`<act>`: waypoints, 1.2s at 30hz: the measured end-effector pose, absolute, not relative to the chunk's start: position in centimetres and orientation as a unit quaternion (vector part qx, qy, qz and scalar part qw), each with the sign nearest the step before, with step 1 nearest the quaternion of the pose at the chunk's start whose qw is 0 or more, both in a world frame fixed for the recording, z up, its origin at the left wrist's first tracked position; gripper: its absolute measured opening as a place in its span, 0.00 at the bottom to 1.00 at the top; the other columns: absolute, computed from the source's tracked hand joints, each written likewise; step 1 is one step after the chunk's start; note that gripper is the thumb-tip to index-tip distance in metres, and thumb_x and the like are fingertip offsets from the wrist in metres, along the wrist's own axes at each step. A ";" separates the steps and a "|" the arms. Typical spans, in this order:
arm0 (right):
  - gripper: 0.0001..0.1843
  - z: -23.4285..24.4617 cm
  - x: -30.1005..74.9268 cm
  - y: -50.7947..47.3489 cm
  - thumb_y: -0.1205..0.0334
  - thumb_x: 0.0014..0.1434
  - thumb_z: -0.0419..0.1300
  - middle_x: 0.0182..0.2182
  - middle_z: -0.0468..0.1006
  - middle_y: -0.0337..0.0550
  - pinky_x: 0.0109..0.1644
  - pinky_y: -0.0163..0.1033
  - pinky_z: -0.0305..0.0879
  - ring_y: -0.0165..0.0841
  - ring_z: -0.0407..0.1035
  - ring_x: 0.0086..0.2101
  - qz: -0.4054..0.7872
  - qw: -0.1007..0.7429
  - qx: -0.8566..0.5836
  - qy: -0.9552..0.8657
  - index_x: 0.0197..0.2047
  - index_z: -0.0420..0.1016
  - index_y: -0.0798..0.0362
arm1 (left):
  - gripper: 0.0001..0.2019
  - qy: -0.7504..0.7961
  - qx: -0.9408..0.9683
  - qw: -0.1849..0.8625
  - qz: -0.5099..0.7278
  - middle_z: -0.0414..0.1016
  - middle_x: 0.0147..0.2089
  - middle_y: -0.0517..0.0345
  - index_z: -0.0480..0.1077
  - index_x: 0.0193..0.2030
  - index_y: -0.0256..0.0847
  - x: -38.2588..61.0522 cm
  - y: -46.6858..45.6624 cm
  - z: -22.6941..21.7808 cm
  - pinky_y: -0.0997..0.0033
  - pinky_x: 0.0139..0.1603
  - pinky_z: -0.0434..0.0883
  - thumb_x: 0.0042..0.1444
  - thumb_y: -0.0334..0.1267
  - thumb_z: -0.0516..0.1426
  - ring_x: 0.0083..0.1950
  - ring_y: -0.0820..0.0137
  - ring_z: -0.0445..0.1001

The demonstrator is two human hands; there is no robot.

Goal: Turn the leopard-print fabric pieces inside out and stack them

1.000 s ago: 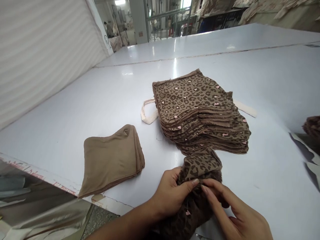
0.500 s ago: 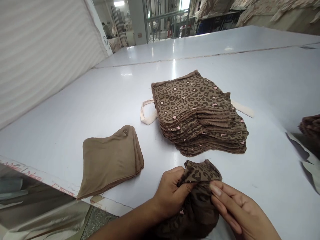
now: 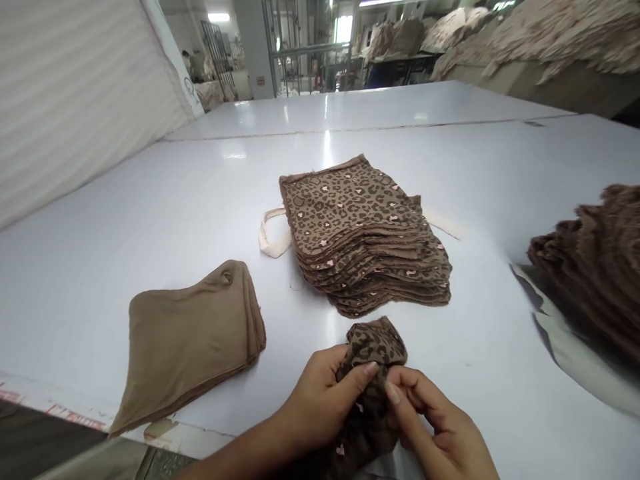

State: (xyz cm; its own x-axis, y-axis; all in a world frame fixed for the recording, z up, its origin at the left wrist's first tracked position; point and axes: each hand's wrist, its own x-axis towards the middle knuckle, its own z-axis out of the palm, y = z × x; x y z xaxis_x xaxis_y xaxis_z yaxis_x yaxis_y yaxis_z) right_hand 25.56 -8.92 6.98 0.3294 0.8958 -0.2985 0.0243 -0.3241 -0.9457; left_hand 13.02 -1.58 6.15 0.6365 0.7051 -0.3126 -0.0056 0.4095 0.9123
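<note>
My left hand [image 3: 320, 400] and my right hand [image 3: 440, 433] both pinch one leopard-print fabric piece [image 3: 373, 347] bunched up between them at the near edge of the white table [image 3: 150, 213]. Thumbs and forefingers meet on its folded edge; the rest of the piece hangs below my hands. Just beyond lies a stack of leopard-print pieces [image 3: 365, 233] with pink spots, lying flat. A smaller stack of plain tan pieces [image 3: 193, 340] sits to the left of my left hand.
A cream fabric strip [image 3: 273, 237] pokes out from under the leopard stack. A dark brown fabric pile [image 3: 595, 267] lies at the right on a sheet. A white ribbed wall runs along the left. Racks and heaps of cloth stand at the back.
The leopard piece came off the stack's near edge and got gathered into a tighter bunch between both hands. The view shifted right, bringing the brown pile further in.
</note>
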 end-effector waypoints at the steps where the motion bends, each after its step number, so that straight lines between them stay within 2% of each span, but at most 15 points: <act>1: 0.16 6.8 25.6 -8.9 0.45 0.53 0.59 0.21 0.63 0.33 0.29 0.31 0.55 0.28 0.57 0.25 0.471 0.471 -0.664 -0.342 0.31 0.70 0.51 | 0.16 0.360 0.497 0.751 0.244 0.62 0.27 0.61 0.67 0.32 0.34 13.3 -1.9 6.1 0.76 0.31 0.60 0.57 0.48 0.54 0.29 0.75 0.59; 4: 0.17 6.4 25.9 -8.9 0.47 0.51 0.62 0.20 0.61 0.33 0.27 0.31 0.52 0.27 0.54 0.24 0.547 0.495 -0.612 -0.285 0.28 0.69 0.53 | 0.16 0.354 0.524 0.730 0.259 0.63 0.29 0.60 0.66 0.33 0.34 13.8 -2.5 5.6 0.75 0.32 0.61 0.59 0.48 0.52 0.31 0.74 0.60; 7: 0.17 6.5 26.1 -8.7 0.48 0.50 0.63 0.17 0.56 0.30 0.24 0.30 0.47 0.24 0.49 0.20 0.604 0.525 -0.561 -0.210 0.27 0.66 0.53 | 0.17 0.356 0.563 0.694 0.273 0.60 0.26 0.61 0.64 0.28 0.35 13.8 -2.5 5.1 0.75 0.30 0.59 0.59 0.48 0.51 0.29 0.74 0.58; 9: 0.17 6.7 26.2 -8.7 0.48 0.51 0.62 0.16 0.53 0.29 0.24 0.29 0.49 0.24 0.48 0.19 0.618 0.536 -0.548 -0.174 0.28 0.65 0.52 | 0.18 0.355 0.589 0.668 0.284 0.59 0.25 0.61 0.64 0.26 0.35 13.8 -2.3 4.9 0.75 0.29 0.59 0.59 0.47 0.51 0.28 0.75 0.57; 11: 0.17 6.8 26.4 -8.8 0.48 0.49 0.63 0.17 0.54 0.30 0.25 0.29 0.53 0.24 0.51 0.19 0.630 0.542 -0.537 -0.145 0.28 0.64 0.51 | 0.17 0.346 0.605 0.656 0.290 0.61 0.25 0.60 0.64 0.26 0.35 13.7 -2.2 4.9 0.75 0.31 0.60 0.59 0.46 0.51 0.29 0.74 0.58; 14: 0.17 6.5 26.7 -9.0 0.48 0.46 0.66 0.18 0.56 0.30 0.25 0.30 0.56 0.25 0.52 0.20 0.634 0.535 -0.542 -0.136 0.29 0.66 0.51 | 0.14 0.341 0.595 0.662 0.301 0.66 0.30 0.58 0.67 0.29 0.34 13.7 -2.3 5.0 0.74 0.35 0.62 0.59 0.43 0.53 0.33 0.72 0.62; 18: 0.15 6.1 26.3 -9.4 0.49 0.49 0.65 0.20 0.59 0.32 0.25 0.28 0.54 0.25 0.54 0.22 0.566 0.537 -0.596 -0.190 0.27 0.67 0.51 | 0.11 0.333 0.509 0.739 0.289 0.67 0.34 0.57 0.69 0.39 0.34 13.7 -2.6 5.5 0.75 0.37 0.64 0.58 0.42 0.55 0.35 0.72 0.64; 22: 0.12 6.2 25.6 -9.8 0.50 0.51 0.62 0.23 0.66 0.34 0.32 0.29 0.60 0.28 0.61 0.27 0.382 0.521 -0.690 -0.326 0.29 0.69 0.49 | 0.12 0.321 0.461 0.773 0.295 0.67 0.32 0.57 0.69 0.36 0.32 13.9 -2.7 6.0 0.75 0.36 0.64 0.54 0.41 0.59 0.34 0.73 0.65; 25: 0.13 6.3 25.5 -10.0 0.48 0.54 0.59 0.24 0.73 0.35 0.33 0.29 0.64 0.30 0.67 0.26 0.397 0.495 -0.693 -0.341 0.36 0.71 0.49 | 0.12 0.311 0.431 0.795 0.294 0.67 0.28 0.58 0.68 0.34 0.33 14.2 -2.8 6.1 0.73 0.33 0.66 0.56 0.43 0.56 0.29 0.74 0.66; 28: 0.15 6.3 25.7 -10.2 0.48 0.54 0.58 0.22 0.74 0.35 0.33 0.28 0.66 0.30 0.69 0.25 0.384 0.485 -0.722 -0.311 0.39 0.73 0.49 | 0.12 0.288 0.403 0.826 0.269 0.64 0.24 0.60 0.66 0.35 0.34 14.4 -2.9 6.1 0.72 0.28 0.66 0.58 0.44 0.53 0.24 0.75 0.64; 32: 0.18 5.7 26.5 -10.3 0.47 0.50 0.61 0.27 0.78 0.37 0.35 0.28 0.68 0.31 0.72 0.27 0.355 0.444 -0.741 -0.357 0.39 0.75 0.49 | 0.09 0.335 0.541 0.712 0.296 0.67 0.31 0.55 0.67 0.34 0.34 14.0 -2.8 6.1 0.74 0.32 0.65 0.59 0.39 0.52 0.31 0.72 0.65; 34: 0.17 5.5 26.9 -10.1 0.47 0.51 0.60 0.28 0.78 0.38 0.35 0.28 0.68 0.32 0.73 0.29 0.383 0.432 -0.723 -0.379 0.39 0.75 0.49 | 0.08 0.320 0.636 0.632 0.307 0.68 0.35 0.52 0.68 0.33 0.33 13.6 -2.6 6.0 0.72 0.37 0.65 0.58 0.34 0.50 0.36 0.69 0.65; 36: 0.14 5.6 27.0 -9.8 0.48 0.53 0.60 0.25 0.75 0.36 0.33 0.29 0.65 0.30 0.70 0.28 0.423 0.446 -0.694 -0.376 0.35 0.73 0.49 | 0.08 0.298 0.693 0.580 0.307 0.68 0.36 0.51 0.69 0.34 0.33 13.3 -2.4 6.0 0.71 0.40 0.64 0.57 0.31 0.49 0.38 0.68 0.65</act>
